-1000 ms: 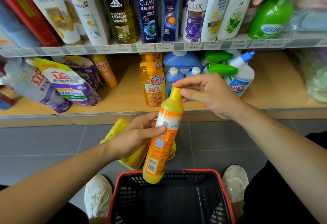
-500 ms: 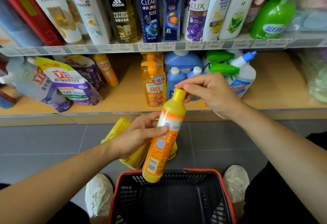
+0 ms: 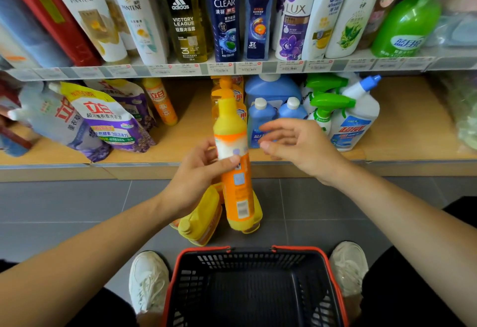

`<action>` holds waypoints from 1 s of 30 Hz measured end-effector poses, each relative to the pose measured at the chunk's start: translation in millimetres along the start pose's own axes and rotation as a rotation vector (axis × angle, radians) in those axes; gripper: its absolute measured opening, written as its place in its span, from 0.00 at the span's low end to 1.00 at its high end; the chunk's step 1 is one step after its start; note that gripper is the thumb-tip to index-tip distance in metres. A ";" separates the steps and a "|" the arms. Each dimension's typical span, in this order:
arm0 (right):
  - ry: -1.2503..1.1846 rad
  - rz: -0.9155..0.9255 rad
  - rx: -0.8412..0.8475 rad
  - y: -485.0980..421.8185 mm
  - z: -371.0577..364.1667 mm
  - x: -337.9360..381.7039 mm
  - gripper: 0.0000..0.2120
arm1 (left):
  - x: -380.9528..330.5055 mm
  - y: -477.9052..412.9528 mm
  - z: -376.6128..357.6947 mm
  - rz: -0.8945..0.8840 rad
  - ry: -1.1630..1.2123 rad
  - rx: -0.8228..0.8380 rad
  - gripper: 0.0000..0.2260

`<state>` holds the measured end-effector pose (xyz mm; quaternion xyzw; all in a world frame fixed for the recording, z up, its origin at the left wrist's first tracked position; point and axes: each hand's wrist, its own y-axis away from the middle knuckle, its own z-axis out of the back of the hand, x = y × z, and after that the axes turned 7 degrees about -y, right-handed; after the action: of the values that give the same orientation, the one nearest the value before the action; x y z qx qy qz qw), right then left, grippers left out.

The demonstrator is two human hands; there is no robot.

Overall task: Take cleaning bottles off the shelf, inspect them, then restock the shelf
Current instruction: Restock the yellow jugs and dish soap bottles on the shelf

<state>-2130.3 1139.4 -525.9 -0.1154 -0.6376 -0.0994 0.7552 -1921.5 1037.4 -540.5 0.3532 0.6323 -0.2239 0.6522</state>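
Note:
My left hand (image 3: 198,172) grips an orange bottle with a yellow cap (image 3: 233,166) around its middle and holds it upright in front of the lower shelf (image 3: 413,130). My right hand (image 3: 296,146) hovers just right of the bottle's neck, fingers loosely spread and holding nothing. Behind the held bottle, two yellow-capped orange jugs (image 3: 204,218) stand on the grey floor. More orange pump bottles (image 3: 236,94), blue bottles (image 3: 260,115) and green-trigger sprayers (image 3: 327,110) stand on the lower shelf.
A black basket with a red rim (image 3: 255,288) sits on the floor between my white shoes. Refill pouches (image 3: 108,120) lie at the shelf's left. The upper shelf carries shampoo bottles (image 3: 224,14). A bare wooden stretch of shelf lies at the right.
My right hand has let go of the yellow cap and moved off to the right. My left hand has lifted the bottle from a tilt to upright, closer to the shelf.

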 end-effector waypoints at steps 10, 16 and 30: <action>0.023 -0.269 0.323 12.4 -37.6 -36.1 0.28 | -17.5 -6.5 14.8 -0.151 0.110 -0.156 0.22; -0.120 -0.210 0.057 6.6 -35.3 -38.8 0.24 | -21.5 -13.7 31.3 -0.075 -0.008 -0.240 0.20; -0.194 0.031 -0.107 0.1 -13.0 1.2 0.18 | -2.0 -11.6 29.6 -0.249 -0.882 0.047 0.33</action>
<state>-2117.8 1135.6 -526.8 -0.1745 -0.6996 -0.1099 0.6841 -1910.5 1007.6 -542.1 0.1604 0.3268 -0.4439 0.8188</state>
